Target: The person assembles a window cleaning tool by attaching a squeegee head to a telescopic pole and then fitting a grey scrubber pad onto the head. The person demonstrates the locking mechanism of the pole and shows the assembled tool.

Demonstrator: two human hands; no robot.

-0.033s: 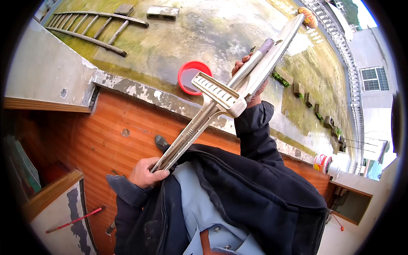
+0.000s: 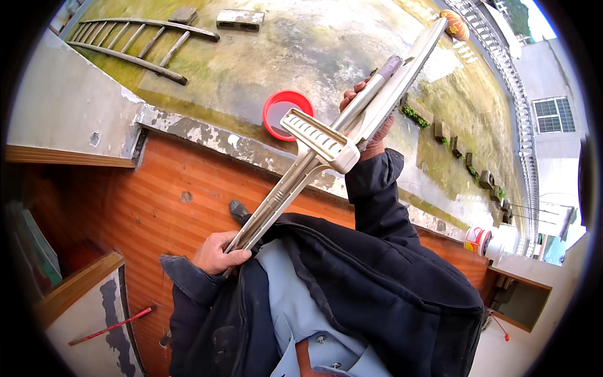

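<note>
Held diagonally in front of me is a long cream-coloured flat mop [image 2: 286, 188] with a metal pole along it. A slotted plastic wringer piece [image 2: 320, 139] sits across its middle. My left hand [image 2: 217, 253] is closed round the lower end, thumb on top. Past the wringer piece, my right hand [image 2: 377, 135] grips the upper part from behind; its fingertips show on one side and its palm is partly covered. The long flat head [image 2: 414, 72] slants to the upper right, with a dark rough edge along one side.
A red basin [image 2: 273, 113] with liquid stands on the wet concrete beyond the doorstep. A wooden ladder [image 2: 141, 45] and hollow block [image 2: 240, 20] lie farther off. Brown plank flooring [image 2: 163, 188] is under me. A red-handled stick [image 2: 113, 327] leans at lower left; a can [image 2: 477, 240] stands at right.
The flat mop has shifted very slightly to the left and tilted a touch, with my right hand moving along with it. Both hands keep their grip.
</note>
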